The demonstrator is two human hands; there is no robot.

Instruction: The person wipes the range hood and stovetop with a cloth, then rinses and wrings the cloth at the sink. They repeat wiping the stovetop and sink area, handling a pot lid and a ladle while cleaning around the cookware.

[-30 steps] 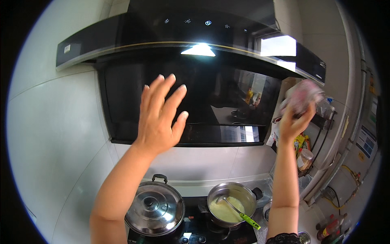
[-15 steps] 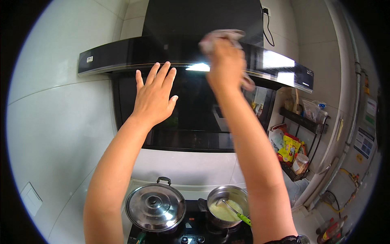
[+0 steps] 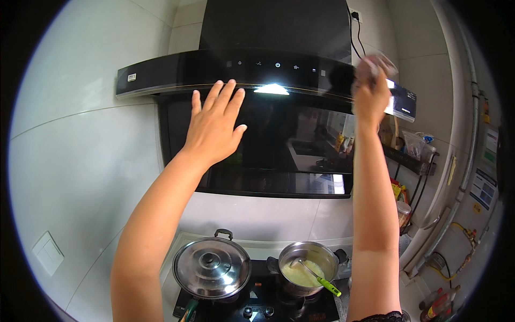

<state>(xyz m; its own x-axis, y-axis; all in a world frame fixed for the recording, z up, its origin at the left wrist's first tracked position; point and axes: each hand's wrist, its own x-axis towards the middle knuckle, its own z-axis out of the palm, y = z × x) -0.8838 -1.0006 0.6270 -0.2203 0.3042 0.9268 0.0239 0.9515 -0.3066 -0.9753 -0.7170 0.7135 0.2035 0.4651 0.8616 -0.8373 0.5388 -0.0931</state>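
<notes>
A black range hood (image 3: 177, 70) with a row of lit touch icons spans the wall in front of me. My left hand (image 3: 214, 126) has its fingers spread, the fingertips at the hood's lower front edge; it holds nothing. Near the hood's right end, my right hand (image 3: 371, 102) grips a crumpled pinkish-brown cloth (image 3: 375, 68), blurred by motion. The cloth is against or just in front of the hood's front; which of the two I cannot tell.
Below stands a black gas stove (image 3: 257, 300) bearing a lidded pan (image 3: 212, 271) and a steel pot (image 3: 306, 248) with pale contents and a green-handled ladle (image 3: 326, 285). On the right are a black wall rack (image 3: 407, 160) with packets and jars, and a pipe (image 3: 472, 134).
My right hand has swept the cloth rightward along the hood, from the middle to its right end. The touch icons now show lit. My left hand stays at the lower edge.
</notes>
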